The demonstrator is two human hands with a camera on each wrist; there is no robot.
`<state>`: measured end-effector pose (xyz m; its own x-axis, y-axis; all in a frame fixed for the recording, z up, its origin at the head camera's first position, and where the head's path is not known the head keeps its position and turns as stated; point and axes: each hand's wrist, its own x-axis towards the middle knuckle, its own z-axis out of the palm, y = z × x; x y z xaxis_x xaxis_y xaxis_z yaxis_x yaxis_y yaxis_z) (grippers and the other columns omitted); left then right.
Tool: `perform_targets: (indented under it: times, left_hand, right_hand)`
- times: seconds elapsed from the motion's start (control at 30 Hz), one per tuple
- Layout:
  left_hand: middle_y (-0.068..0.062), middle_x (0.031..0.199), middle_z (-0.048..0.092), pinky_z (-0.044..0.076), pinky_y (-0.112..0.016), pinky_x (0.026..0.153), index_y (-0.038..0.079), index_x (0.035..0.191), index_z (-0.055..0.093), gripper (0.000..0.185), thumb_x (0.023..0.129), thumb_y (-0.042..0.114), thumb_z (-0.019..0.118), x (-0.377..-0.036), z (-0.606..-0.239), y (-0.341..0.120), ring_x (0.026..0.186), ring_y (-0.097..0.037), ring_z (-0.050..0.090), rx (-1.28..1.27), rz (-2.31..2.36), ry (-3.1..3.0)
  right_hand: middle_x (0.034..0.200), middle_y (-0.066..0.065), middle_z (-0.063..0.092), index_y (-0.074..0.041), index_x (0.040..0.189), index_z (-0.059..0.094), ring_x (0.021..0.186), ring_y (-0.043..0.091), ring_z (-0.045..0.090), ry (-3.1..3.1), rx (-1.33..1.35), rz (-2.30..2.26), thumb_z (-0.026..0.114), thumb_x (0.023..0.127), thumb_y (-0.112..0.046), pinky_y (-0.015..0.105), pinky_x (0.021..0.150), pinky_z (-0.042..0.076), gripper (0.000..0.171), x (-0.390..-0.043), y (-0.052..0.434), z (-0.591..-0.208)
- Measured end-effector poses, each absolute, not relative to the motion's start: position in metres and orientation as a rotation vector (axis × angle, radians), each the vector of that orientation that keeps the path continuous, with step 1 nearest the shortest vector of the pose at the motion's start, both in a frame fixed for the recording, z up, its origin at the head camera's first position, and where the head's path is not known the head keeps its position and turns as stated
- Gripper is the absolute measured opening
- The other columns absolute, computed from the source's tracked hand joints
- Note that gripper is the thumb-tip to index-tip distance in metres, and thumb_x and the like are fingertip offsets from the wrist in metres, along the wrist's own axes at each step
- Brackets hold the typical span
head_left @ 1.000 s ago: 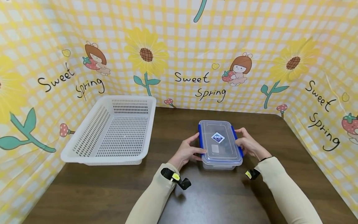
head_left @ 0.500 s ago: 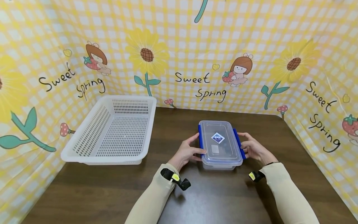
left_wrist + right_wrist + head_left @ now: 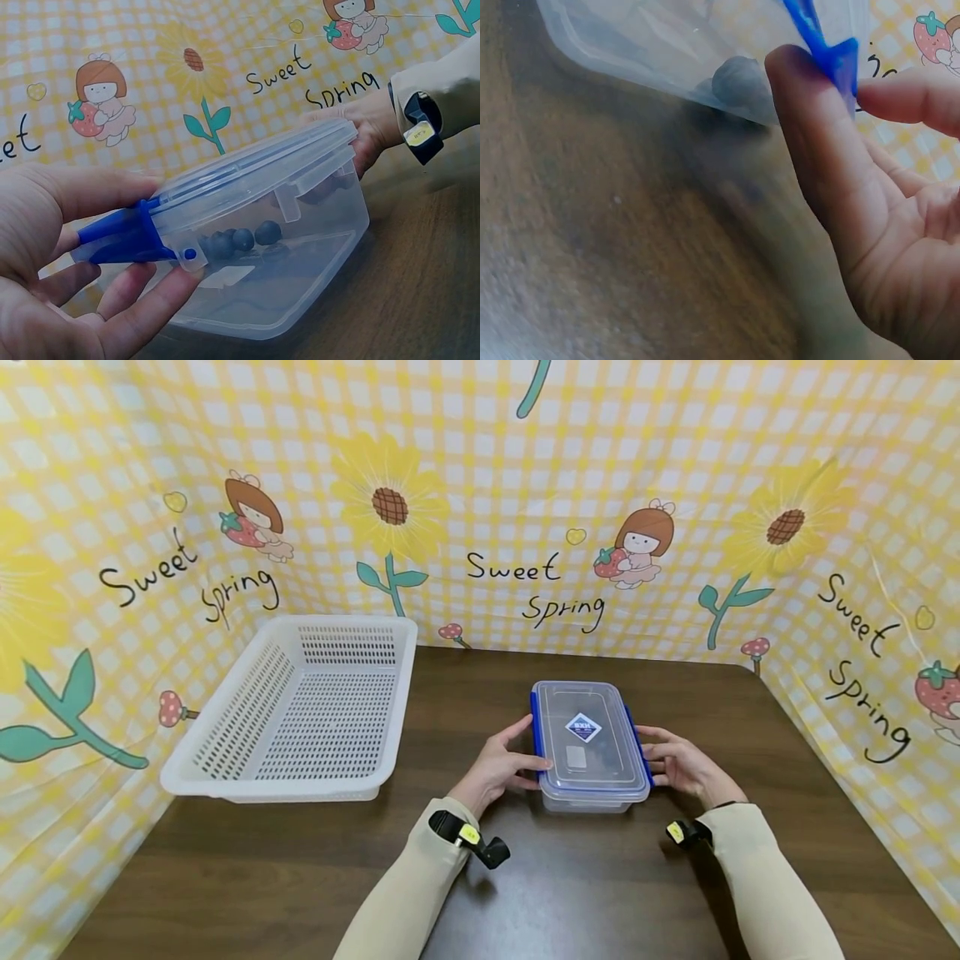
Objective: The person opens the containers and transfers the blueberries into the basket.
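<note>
Close to the wearer, on dark wooden tabletop (image 3: 570, 877): apparently at the latch-handling step, working both long sides of the clear box (image 3: 585, 806) at once, with lid (image 3: 611, 760) seated on top; fastening versus releasing not distinguishable from this moment.

Between left hand (image 3: 497, 770) and right hand (image 3: 686, 768), touching both; resting apparently flat on the wood.

At left: fingers curled around left blue latch (image 3: 120, 236), one tip laid on lid edge; latch projecting outward from box wall, per left wrist view.

At right: thumb and finger pinched together on right blue latch (image 3: 838, 61); exact angle of latch not certain.

For next move: needing, by judgement, even pressure on both sides and a steady box, so as not to skid or jolt the contents.

Inside, behind clear plastic: round dark-blue items (image 3: 244, 240), berry-like, clustered; count unclear.

Farther off, to left, well apart from box: white slotted basket (image 3: 300, 790); beyond, closing off the back: yellow-checked cloth (image 3: 465, 485), printed with sunflowers.
</note>
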<state>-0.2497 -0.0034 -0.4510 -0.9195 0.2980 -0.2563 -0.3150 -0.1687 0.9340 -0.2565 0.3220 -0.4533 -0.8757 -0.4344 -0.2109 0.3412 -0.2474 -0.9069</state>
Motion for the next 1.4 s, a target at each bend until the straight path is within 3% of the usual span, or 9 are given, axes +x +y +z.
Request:
perform_targets:
  times: [0.27,0.53,0.77,0.9,1.4]
  left_hand:
    - [-0.02,0.16,0.021,0.062,-0.048,0.069,0.023,0.15,0.047,0.086,0.078,-0.011,0.078,-0.249,-0.449,-0.002,0.09,-0.036,0.07,-0.044,2.143,1.693]
    - [-0.017,0.161,0.022,0.062,-0.047,0.071,0.025,0.15,0.047,0.084,0.079,-0.009,0.077,-0.248,-0.449,-0.003,0.09,-0.034,0.07,-0.061,2.131,1.696]
    - [-0.016,0.148,0.045,0.062,-0.049,0.072,0.018,0.151,0.044,0.079,0.082,-0.003,0.077,-0.25,-0.45,-0.005,0.101,-0.033,0.065,0.013,2.114,1.743]
    - [-0.018,0.138,0.053,0.062,-0.046,0.072,0.014,0.148,0.047,0.071,0.085,0.002,0.077,-0.252,-0.45,-0.006,0.098,-0.032,0.067,0.007,2.116,1.759]
    - [-0.02,0.136,0.052,0.062,-0.048,0.07,0.012,0.151,0.043,0.076,0.084,-0.008,0.072,-0.259,-0.448,-0.01,0.097,-0.033,0.067,0.051,2.108,1.697]
  right_hand:
    - [0.101,0.005,0.068,-0.026,0.11,0.063,0.089,0.019,0.068,1.582,-0.06,-2.083,0.039,0.103,0.002,0.034,0.079,0.06,0.037,-0.255,0.328,-0.458]
    - [0.103,0.006,0.071,-0.022,0.117,0.064,0.094,0.021,0.07,1.522,-0.131,-2.128,0.037,0.106,-0.001,0.035,0.083,0.059,0.036,-0.25,0.333,-0.453]
    - [0.103,0.005,0.07,-0.023,0.12,0.062,0.09,0.022,0.071,1.578,-0.178,-2.117,0.04,0.107,-0.006,0.035,0.079,0.061,0.031,-0.247,0.328,-0.443]
    - [0.102,0.004,0.069,-0.024,0.123,0.057,0.087,0.022,0.071,1.648,-0.169,-2.057,0.045,0.106,-0.006,0.037,0.075,0.062,0.028,-0.245,0.323,-0.44]
    - [0.107,0.003,0.073,-0.031,0.132,0.052,0.099,0.019,0.07,1.454,-0.375,-2.081,0.046,0.103,0.004,0.037,0.08,0.06,0.046,-0.249,0.318,-0.45]
